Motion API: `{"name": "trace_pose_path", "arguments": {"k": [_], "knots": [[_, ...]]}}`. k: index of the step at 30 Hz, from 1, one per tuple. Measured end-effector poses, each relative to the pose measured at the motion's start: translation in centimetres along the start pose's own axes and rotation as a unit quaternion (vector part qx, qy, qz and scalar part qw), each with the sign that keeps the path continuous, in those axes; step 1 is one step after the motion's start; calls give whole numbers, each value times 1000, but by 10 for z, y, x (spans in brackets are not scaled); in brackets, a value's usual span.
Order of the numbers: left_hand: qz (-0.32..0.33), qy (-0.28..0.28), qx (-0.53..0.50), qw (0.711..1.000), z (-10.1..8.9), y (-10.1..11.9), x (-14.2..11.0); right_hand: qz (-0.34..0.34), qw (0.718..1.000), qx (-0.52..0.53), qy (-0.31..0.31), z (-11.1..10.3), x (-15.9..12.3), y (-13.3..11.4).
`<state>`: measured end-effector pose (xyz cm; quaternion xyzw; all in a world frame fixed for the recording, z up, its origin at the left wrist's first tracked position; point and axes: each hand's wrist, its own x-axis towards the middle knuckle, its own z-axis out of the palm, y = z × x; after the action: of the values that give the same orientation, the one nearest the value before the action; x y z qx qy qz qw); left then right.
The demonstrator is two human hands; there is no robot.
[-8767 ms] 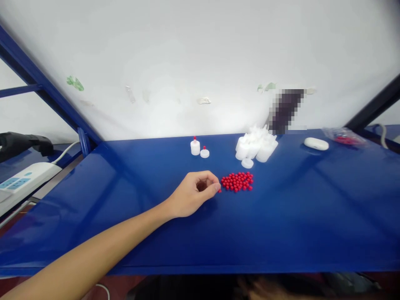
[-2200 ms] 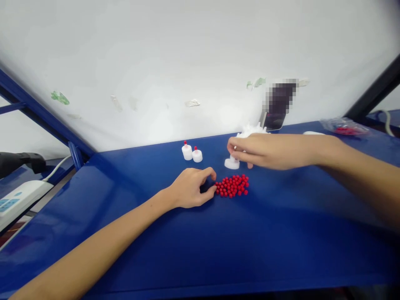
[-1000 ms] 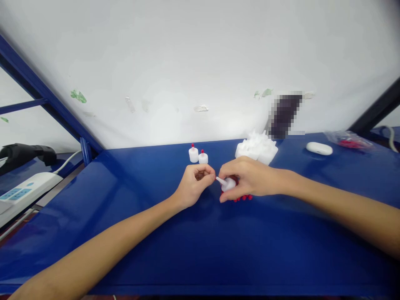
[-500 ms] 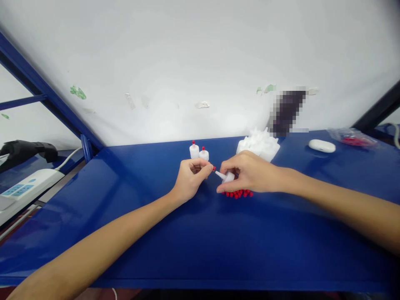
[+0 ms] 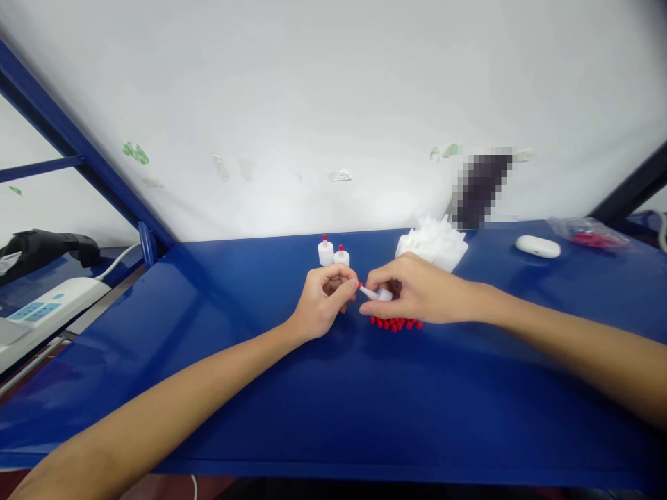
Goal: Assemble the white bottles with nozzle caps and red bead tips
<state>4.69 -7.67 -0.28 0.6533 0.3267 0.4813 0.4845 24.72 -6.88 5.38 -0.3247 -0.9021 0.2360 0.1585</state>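
Bare arms reach in from the near edge and right over a blue table (image 5: 333,410). Loose red caps (image 5: 394,325) lie partly hidden under the right hand (image 5: 422,290), whose fingers and thumb curl partly closed around a white nozzle (image 5: 384,295), spout pointing left. The left hand (image 5: 320,302) pinches one red cap (image 5: 359,285) at the spout's tip; whether it is seated cannot be told. Farther back stand two capped nozzles (image 5: 326,254), upright, side by side. Right of them is a heap of white nozzles (image 5: 433,242), then a white case (image 5: 538,246), contents unseen, and a clear bag (image 5: 561,225) containing red pieces (image 5: 588,240).
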Motion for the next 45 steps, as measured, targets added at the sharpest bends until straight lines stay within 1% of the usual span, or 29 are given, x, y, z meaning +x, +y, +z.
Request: {"name": "trace_pose_path", "arguments": {"k": [9,15,21,27,32,35,39,43,45], "knots": [[46,-11,-6,999,1,-1,-2,20,1000,-3,4,3,0,-1],[42,-5,-29,999,4,-1,-5,11,1000,-9,25,5,-1,-3],[30,15,-36,999,4,-3,-5,1,999,-34,26,5,-1,-1],[38,14,-47,998,3,-6,-4,11,999,-37,35,1,0,-3],[37,6,-33,999,5,-4,-5,10,999,-24,22,1,-1,-4],[35,-7,-20,999,6,-2,-6,10,1000,-17,20,1,-1,-3],[38,-43,10,998,8,-2,-8,21,999,0,26,0,-2,-3],[84,-108,93,986,9,-3,-11,49,997,45,26,0,-2,-5],[100,-116,153,976,10,-3,-13,59,996,51,46,1,-2,-9]]}}
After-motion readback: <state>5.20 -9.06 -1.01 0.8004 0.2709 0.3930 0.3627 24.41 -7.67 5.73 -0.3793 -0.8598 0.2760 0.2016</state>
